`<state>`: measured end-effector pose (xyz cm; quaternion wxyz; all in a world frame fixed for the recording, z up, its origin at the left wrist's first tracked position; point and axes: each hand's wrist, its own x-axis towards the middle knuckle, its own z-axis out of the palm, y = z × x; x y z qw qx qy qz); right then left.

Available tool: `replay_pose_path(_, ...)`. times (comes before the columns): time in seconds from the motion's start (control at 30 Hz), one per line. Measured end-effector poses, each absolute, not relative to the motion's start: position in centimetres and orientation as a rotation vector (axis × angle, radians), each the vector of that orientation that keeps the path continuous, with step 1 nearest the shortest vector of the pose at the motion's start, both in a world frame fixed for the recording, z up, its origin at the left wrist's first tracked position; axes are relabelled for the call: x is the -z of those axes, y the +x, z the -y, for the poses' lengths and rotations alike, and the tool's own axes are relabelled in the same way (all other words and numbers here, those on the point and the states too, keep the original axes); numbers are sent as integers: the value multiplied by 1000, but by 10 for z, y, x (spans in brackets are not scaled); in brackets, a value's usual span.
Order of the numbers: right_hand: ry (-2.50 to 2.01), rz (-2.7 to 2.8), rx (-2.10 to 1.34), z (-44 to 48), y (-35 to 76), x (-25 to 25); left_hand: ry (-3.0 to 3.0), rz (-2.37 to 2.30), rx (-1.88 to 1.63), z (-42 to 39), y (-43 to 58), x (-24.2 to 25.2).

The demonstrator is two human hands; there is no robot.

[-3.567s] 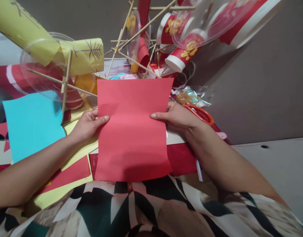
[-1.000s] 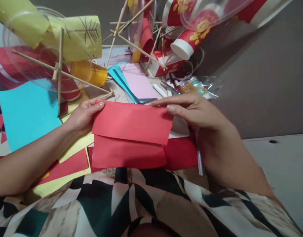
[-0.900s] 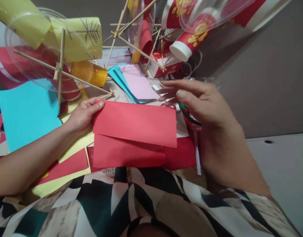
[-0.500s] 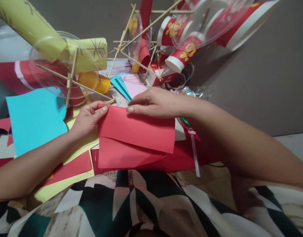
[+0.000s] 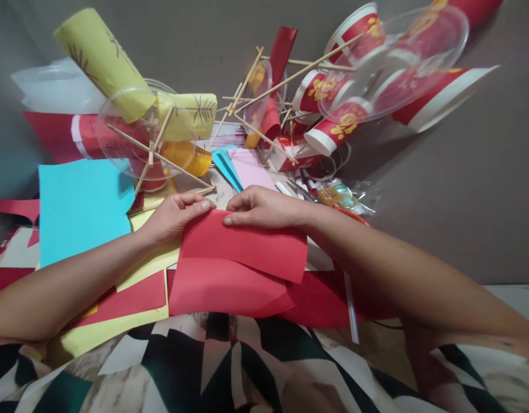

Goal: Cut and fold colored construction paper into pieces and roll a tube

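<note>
A sheet of red paper (image 5: pixel 242 244), folded over with its lower layer (image 5: pixel 230 284) showing beneath, lies in front of my body. My left hand (image 5: pixel 172 217) pinches its upper left edge between thumb and fingers. Close beside it, my right hand (image 5: pixel 267 207) has its thumb on the front of the fold and its fingers curled behind the top edge. Only a small gap separates the two thumbs. The fingertips behind the paper are hidden.
A blue sheet (image 5: pixel 86 212) and yellow paper (image 5: pixel 155 252) lie to the left. Behind stand stick frames with paper cups (image 5: pixel 339 123) and yellow paper tubes (image 5: pixel 187 116). Scissors (image 5: pixel 301 190) and a clear plastic packet (image 5: pixel 348 195) sit beyond my right forearm. A straw (image 5: pixel 351 310) lies at front right.
The view has tilted, so the whole scene sits lower and further right. My hands have come closer together along the paper's top edge, and the lower layer bulges more.
</note>
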<state>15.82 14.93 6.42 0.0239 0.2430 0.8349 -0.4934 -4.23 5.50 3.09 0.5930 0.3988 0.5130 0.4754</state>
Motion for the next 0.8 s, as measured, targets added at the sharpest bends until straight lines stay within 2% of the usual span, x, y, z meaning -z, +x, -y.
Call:
replay_pose_path(0.33,672,-2446,1649,-156,157,-61,983,-1168,-1035,-54,-46,-25)
replay_pose_path(0.8,558,-2713,1310,-147,153,-67,1069,-1236,-987,-53,-48,-27)
